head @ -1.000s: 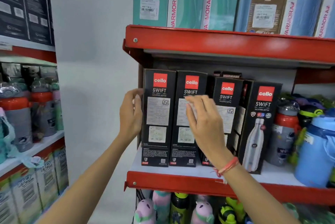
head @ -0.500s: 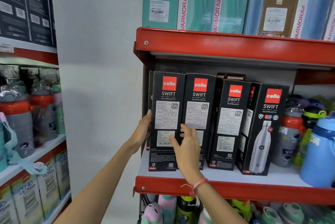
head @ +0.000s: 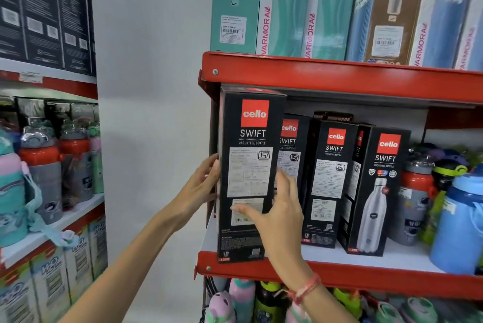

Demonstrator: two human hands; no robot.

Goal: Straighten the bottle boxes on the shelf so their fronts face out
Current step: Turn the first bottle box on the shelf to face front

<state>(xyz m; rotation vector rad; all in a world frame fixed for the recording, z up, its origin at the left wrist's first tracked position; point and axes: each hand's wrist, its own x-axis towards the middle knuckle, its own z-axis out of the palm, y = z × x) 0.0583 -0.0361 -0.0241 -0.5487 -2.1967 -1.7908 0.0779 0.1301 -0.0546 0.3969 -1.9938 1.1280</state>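
I see the left hand [head: 201, 187] clasping the left side of the leftmost black box [head: 248, 179]; the right hand [head: 277, 215] wraps its right edge, thumb across the label. Box upright at the front lip of the red shelf [head: 366, 270], label side out, forward of three other boxes [head: 332, 181].

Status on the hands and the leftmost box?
Left hand and right hand gripping leftmost Cello box. Label side out. Top near upper shelf lip.
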